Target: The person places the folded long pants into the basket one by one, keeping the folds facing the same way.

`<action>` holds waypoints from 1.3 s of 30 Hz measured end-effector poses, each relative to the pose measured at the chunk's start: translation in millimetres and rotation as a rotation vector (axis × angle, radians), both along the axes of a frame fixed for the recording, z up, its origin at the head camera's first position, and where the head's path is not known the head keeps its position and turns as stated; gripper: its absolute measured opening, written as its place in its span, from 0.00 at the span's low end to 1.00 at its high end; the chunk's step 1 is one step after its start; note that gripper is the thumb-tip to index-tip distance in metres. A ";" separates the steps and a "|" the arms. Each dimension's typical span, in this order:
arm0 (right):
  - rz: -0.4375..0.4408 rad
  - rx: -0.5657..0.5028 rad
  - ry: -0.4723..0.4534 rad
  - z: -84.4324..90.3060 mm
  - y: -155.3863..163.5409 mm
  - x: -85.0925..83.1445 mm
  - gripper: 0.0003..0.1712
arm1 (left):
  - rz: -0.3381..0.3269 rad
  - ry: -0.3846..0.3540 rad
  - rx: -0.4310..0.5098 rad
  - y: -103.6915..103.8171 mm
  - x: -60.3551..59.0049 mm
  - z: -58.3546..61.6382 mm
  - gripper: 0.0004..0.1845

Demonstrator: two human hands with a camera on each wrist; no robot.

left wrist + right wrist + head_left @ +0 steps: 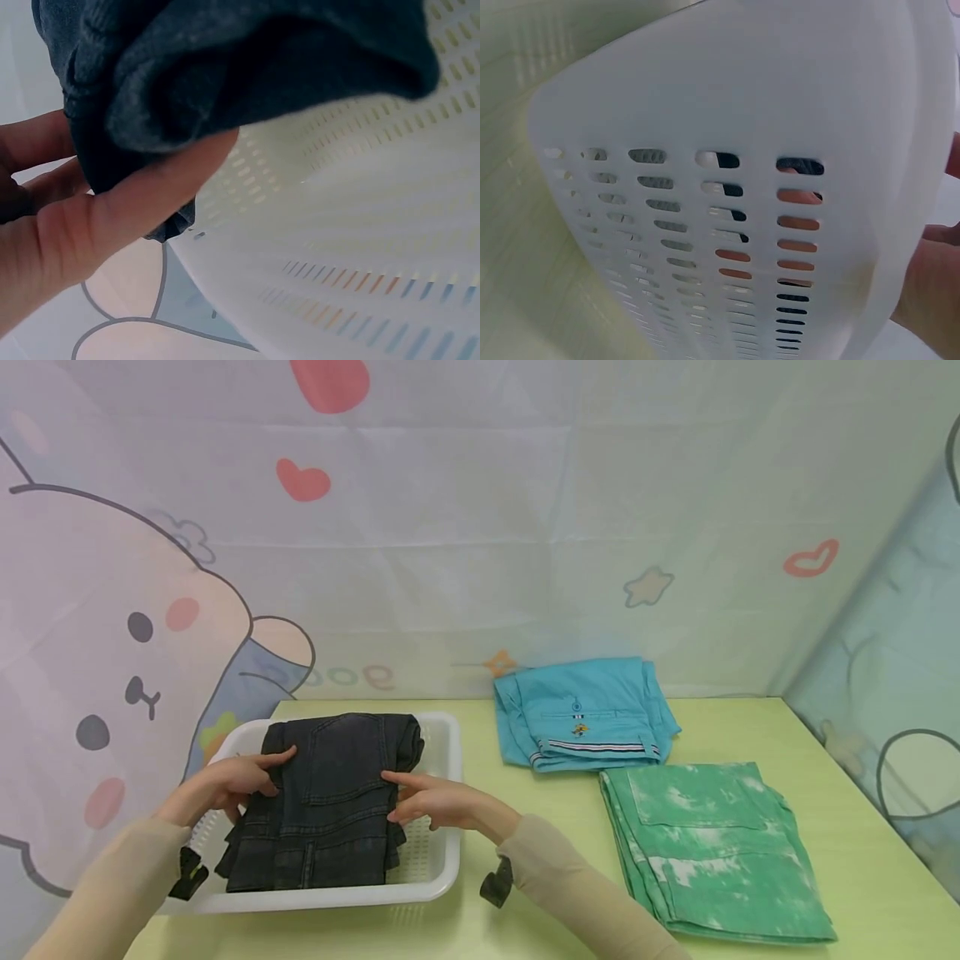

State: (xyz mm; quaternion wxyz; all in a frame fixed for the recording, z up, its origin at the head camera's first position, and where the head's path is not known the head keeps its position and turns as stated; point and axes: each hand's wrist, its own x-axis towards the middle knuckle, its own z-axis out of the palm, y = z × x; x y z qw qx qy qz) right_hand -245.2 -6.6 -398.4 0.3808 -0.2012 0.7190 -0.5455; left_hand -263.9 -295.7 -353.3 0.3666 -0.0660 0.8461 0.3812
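Observation:
Folded black jeans [345, 777], back pocket facing up, lie over the inside of a white plastic basket [447, 760]. My left hand [232, 781] grips their left edge. In the left wrist view the thumb [142, 202] runs beneath a rolled fold of the dark denim [262, 67], above the slotted basket floor. On the opposite edge my right hand [442, 802] holds the jeans, a fingertip on top near the pocket. The basket wall [802, 82] hides most of that hand in the right wrist view; fingers show through its slots.
Folded blue trousers [592, 710] lie at the back of the light yellow-green table [525, 852]. In front of them, further right, are folded green tie-dye trousers [720, 852]. A printed cloth backdrop [480, 543] rises behind the table.

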 end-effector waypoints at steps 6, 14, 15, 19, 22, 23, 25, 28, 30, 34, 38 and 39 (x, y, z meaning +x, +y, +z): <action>0.015 0.037 -0.004 0.9 -1.4 -0.5 0.39 | 0.031 -0.024 -0.019 1.5 -2.6 -6.8 0.39; 0.027 0.080 -0.009 3.8 -3.0 -1.4 0.40 | 0.044 -0.057 -0.033 2.8 -6.8 -11.1 0.39; 0.035 0.090 -0.006 4.0 -3.3 -2.0 0.40 | 0.039 -0.059 -0.039 2.9 -7.5 -11.7 0.39; 0.078 0.132 0.001 2.7 -4.9 -4.0 0.40 | 0.029 -0.076 -0.063 3.3 -11.2 -17.0 0.38; 0.097 0.163 -0.009 1.2 -6.8 -4.6 0.40 | 0.029 -0.084 -0.076 3.6 -12.6 -21.9 0.37; 0.100 0.170 -0.013 1.2 -7.3 -4.6 0.40 | 0.029 -0.084 -0.079 3.8 -12.6 -22.9 0.37; 0.106 0.185 -0.017 1.2 -7.9 -4.5 0.41 | 0.032 -0.085 -0.083 4.2 -12.4 -24.1 0.37; 0.128 0.209 -0.008 1.6 -8.6 -4.8 0.41 | 0.032 -0.084 -0.102 4.8 -13.1 -24.6 0.37; 0.149 0.224 0.002 1.6 -8.9 -5.1 0.41 | 0.027 -0.083 -0.122 4.7 -14.0 -25.1 0.37; 0.206 0.259 0.034 0.5 -8.5 -4.4 0.37 | 0.021 -0.089 -0.141 3.8 -14.7 -26.6 0.38; 0.268 0.312 0.102 -0.4 -8.2 -2.9 0.34 | 0.020 -0.099 -0.131 3.0 -13.7 -28.8 0.39; 0.281 0.327 0.120 -0.3 -8.5 -2.5 0.34 | 0.020 -0.101 -0.129 3.1 -13.4 -29.4 0.39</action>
